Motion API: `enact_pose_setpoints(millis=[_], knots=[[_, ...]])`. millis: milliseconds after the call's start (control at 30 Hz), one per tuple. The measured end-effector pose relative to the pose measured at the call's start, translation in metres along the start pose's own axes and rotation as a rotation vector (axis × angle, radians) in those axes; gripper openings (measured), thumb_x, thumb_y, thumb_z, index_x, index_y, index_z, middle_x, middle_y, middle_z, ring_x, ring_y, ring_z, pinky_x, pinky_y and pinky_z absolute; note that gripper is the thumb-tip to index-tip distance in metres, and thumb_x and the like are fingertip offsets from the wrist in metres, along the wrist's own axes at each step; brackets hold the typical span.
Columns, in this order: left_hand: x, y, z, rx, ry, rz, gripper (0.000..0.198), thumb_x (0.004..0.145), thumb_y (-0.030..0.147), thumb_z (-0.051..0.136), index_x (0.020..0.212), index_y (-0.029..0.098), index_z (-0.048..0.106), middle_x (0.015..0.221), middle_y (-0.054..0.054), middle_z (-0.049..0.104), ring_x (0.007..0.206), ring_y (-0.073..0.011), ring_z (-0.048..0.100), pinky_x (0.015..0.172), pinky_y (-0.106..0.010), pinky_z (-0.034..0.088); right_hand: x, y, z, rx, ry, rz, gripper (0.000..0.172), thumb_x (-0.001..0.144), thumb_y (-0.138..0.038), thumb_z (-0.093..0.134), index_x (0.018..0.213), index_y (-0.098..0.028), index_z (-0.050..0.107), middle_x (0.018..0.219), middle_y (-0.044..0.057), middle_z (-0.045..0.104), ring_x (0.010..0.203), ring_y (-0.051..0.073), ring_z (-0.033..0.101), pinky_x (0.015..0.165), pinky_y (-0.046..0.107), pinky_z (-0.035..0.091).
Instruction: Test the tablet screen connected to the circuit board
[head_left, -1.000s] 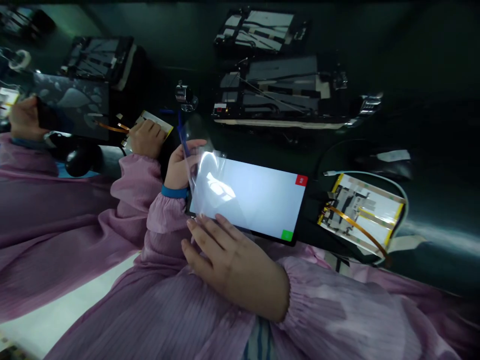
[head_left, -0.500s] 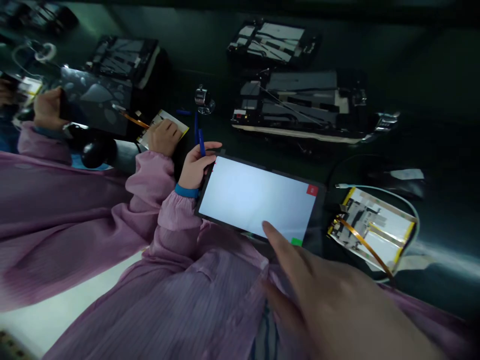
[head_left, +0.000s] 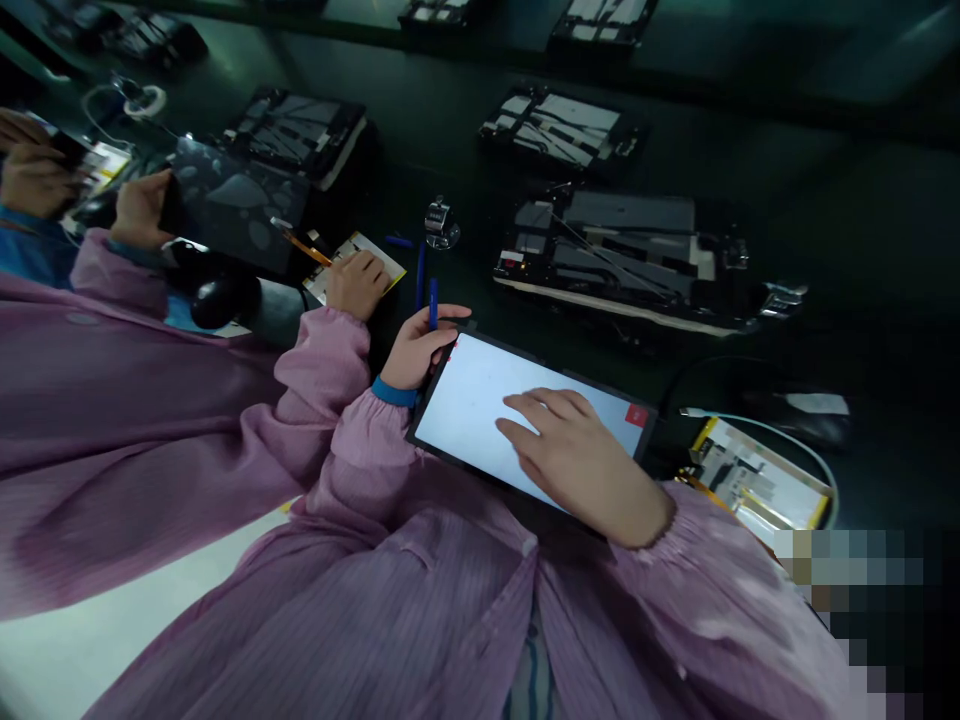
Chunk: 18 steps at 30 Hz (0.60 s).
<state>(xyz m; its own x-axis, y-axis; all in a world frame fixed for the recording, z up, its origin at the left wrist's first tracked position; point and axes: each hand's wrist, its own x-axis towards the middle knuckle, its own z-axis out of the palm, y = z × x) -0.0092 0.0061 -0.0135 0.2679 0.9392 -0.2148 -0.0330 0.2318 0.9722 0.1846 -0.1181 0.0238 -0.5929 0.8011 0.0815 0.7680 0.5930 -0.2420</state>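
My left hand (head_left: 416, 347) grips the left edge of a flat display panel (head_left: 469, 400), thumb on the front. The panel is lit white, with a red square at its upper right. A blue pen (head_left: 433, 303) sticks up between the fingers of that hand. Over the middle of the screen is my right hand (head_left: 581, 455), its fingers spread and holding nothing. It hides the lower right of the panel; whether the fingertips touch the glass I cannot tell. Right of the panel lies a white, yellow-edged battery-like pack (head_left: 776, 475), beside a pale cable (head_left: 780, 424).
Behind the panel stand stacks of dark screen parts (head_left: 630, 240) and a small metal tally counter (head_left: 439, 218). At left, a co-worker's hands (head_left: 356, 283) are at a dark panel (head_left: 240, 200). A black pouch (head_left: 802, 415) lies at right.
My right hand has moved from the near right, up and forward over the middle of the screen, and its fingers have spread. The left hand still holds the panel. The camera view has shifted.
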Motion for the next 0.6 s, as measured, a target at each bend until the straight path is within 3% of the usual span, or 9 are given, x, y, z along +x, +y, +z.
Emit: enact_pose_setpoints(millis=[100,167,300,433,600], knots=[[0.000,0.001,0.000,-0.009,0.005,0.009,0.030,0.063,0.023,0.063,0.091,0.015,0.067,0.043,0.008,0.044,0.031,-0.0050,0.029,0.032,-0.020,0.017,-0.028,0.012,-0.015,0.091,0.068,0.010,0.019,0.085,-0.007,0.050,0.095,-0.016,0.065,0.103,0.011,0.063,0.096,0.024,0.058,0.082,0.040,0.050],[0.000,0.001,0.000,-0.022,0.003,0.020,0.028,0.063,0.022,0.062,0.090,0.015,0.068,0.042,0.008,0.044,0.031,-0.0052,0.030,0.033,-0.020,0.017,-0.050,0.023,-0.024,0.153,0.155,0.089,0.022,0.088,-0.020,0.052,0.108,-0.017,0.061,0.115,0.012,0.059,0.108,0.026,0.055,0.091,0.045,0.048],[0.001,0.000,0.000,-0.045,-0.005,0.038,0.027,0.064,0.019,0.062,0.089,0.015,0.069,0.042,0.008,0.043,0.032,-0.0053,0.030,0.033,-0.020,0.017,-0.088,0.032,-0.025,0.048,0.098,0.332,0.068,0.081,-0.046,0.060,0.139,-0.019,0.036,0.147,0.017,0.032,0.138,0.041,0.024,0.104,0.065,0.029],[0.002,-0.002,0.001,-0.055,0.009,0.037,0.025,0.065,0.017,0.061,0.088,0.015,0.069,0.042,0.008,0.041,0.032,-0.0052,0.028,0.032,-0.020,0.016,-0.100,0.024,-0.009,-0.019,-0.018,0.398,0.093,0.072,-0.046,0.069,0.148,-0.024,0.019,0.154,0.014,0.019,0.141,0.044,0.011,0.104,0.069,0.025],[0.002,-0.003,0.002,-0.050,0.014,0.032,0.024,0.065,0.017,0.059,0.088,0.015,0.069,0.043,0.006,0.044,0.032,-0.0051,0.029,0.032,-0.020,0.015,-0.100,0.024,-0.003,0.027,0.015,0.415,0.094,0.076,-0.049,0.065,0.150,-0.024,0.012,0.155,0.015,0.015,0.140,0.045,0.011,0.104,0.069,0.025]])
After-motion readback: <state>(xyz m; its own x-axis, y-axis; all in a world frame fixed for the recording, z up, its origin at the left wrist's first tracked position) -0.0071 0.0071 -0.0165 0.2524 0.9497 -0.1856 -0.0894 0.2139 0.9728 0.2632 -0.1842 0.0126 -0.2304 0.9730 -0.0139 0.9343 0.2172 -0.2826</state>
